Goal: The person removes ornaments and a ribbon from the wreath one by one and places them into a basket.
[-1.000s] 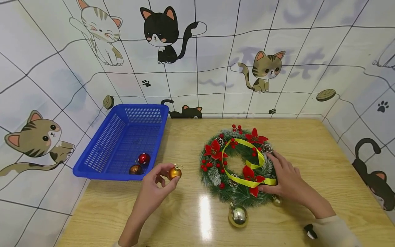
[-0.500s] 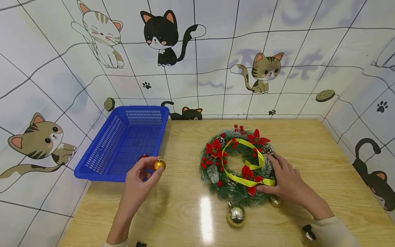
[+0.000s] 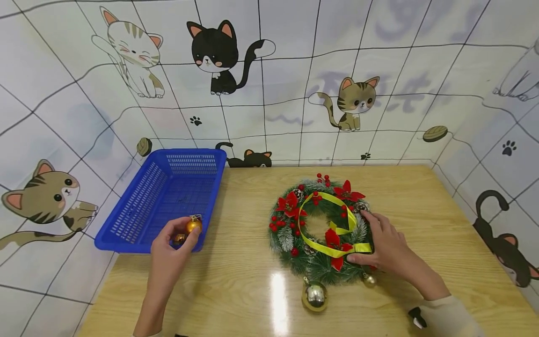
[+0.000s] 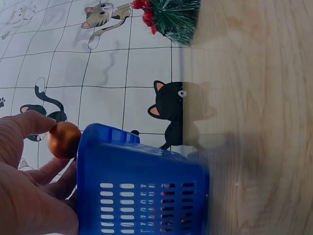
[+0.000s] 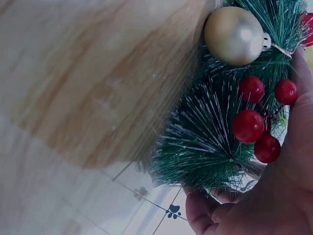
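My left hand [image 3: 166, 255] pinches a small orange-gold Christmas bauble [image 3: 193, 226] between thumb and fingertips, over the front right corner of the blue plastic basket [image 3: 181, 185]. In the left wrist view the bauble [image 4: 64, 140] shows right by the basket's rim [image 4: 93, 134]. A brown bauble [image 3: 179, 239] in the basket is partly visible between the fingers. My right hand [image 3: 389, 245] grips the right side of a green Christmas wreath [image 3: 322, 270] lying on the table. A yellow ribbon [image 3: 362, 247] is looped over the wreath, which carries red flowers [image 3: 288, 204], berries and pinecones.
A large shiny gold bauble [image 3: 315, 297] lies at the wreath's front edge. A smaller gold bauble [image 3: 369, 280] hangs beside the right hand. The wooden table [image 3: 240, 210] meets cat-patterned walls [image 3: 286, 84] at the back and both sides.
The left hand has moved left with the orange-gold bauble, from the bare table to over the basket's corner. The right hand keeps its grip on the wreath.
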A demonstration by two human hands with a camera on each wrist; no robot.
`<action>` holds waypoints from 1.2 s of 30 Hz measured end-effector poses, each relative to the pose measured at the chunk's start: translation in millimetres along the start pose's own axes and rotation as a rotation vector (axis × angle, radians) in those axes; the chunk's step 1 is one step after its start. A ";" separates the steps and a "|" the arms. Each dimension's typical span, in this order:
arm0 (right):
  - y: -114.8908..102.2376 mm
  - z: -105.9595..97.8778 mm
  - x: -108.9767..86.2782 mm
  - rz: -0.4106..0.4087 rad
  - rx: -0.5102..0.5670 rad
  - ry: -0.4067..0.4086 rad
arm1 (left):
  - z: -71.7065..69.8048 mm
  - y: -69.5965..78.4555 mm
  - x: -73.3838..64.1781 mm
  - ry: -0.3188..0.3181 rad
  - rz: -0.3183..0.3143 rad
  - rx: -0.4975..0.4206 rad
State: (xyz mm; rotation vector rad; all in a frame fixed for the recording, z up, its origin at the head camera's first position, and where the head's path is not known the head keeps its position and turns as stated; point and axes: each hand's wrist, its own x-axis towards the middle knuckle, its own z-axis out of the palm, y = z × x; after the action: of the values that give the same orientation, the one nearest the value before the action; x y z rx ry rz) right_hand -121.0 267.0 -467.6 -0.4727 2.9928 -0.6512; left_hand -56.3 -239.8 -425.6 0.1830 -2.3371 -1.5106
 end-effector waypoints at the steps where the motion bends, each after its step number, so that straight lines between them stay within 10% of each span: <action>1: 0.0 -0.1 -0.3 -0.001 0.005 -0.003 | -1.8 -0.9 0.2 0.003 -0.004 0.002; 19: 1.7 -4.7 -2.9 -0.039 -0.044 0.015 | -13.4 -16.2 6.3 0.235 0.042 0.176; 36: 5.9 -9.3 0.0 -0.118 -0.192 0.053 | -12.6 -24.1 13.1 0.249 0.072 0.239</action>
State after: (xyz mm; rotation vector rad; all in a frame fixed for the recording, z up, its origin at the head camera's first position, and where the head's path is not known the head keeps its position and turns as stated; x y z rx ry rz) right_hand -123.6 275.9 -461.6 -0.6567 3.1125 -0.3894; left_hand -65.9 -264.7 -439.8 0.3230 -2.2879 -1.1028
